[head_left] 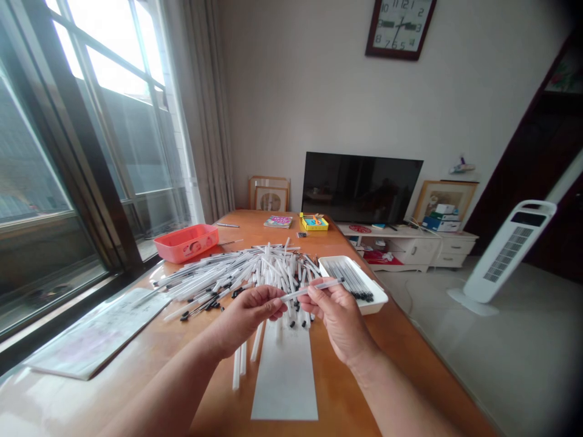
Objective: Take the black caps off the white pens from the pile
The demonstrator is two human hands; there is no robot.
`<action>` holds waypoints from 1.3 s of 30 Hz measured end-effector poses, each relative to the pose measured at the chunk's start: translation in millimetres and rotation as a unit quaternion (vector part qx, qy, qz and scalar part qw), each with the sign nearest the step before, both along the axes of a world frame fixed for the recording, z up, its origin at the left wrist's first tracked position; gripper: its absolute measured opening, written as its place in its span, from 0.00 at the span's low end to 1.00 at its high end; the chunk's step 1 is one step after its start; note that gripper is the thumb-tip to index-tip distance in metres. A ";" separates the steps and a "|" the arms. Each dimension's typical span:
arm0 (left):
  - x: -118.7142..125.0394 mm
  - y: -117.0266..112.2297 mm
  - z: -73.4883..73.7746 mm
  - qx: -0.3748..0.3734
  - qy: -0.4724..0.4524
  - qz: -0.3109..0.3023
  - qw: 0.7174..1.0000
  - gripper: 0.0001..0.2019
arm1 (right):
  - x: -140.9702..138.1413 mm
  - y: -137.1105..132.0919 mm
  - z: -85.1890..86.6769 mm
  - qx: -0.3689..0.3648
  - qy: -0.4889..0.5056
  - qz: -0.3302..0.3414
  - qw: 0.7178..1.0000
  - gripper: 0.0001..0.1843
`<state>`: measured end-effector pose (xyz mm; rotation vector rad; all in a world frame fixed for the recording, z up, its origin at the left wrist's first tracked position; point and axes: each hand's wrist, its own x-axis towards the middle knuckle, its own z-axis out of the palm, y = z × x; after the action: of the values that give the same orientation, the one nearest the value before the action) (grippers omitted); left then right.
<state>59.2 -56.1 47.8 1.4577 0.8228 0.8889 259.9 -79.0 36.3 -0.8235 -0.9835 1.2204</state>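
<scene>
Just left of the white tray [378, 303], above the bench [339, 379], a slim pen [297, 294] stretches between two pinches: left hand [252, 308] on one end, right hand [336, 312] on the barrel! Probably light, stiff, slightly slippery, it should suit a fingertip hold mid-barrel. The left hand hides its end; whether it's fully assembled, nobody can tell.
</scene>
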 end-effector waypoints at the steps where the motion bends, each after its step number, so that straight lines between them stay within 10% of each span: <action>1: 0.4 -0.4 0.1 0.004 0.003 -0.002 1.000 0.15 | -0.1 -0.1 0.0 -0.002 -0.001 0.000 1.000 0.17; 39: -5.5 3.3 3.8 0.024 0.049 0.043 0.998 0.14 | -4.9 2.5 -5.4 -0.042 0.030 0.025 0.998 0.22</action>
<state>53.7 -52.8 51.5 1.5273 0.9482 0.9119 255.0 -76.5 30.9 -0.8274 -0.9142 1.3298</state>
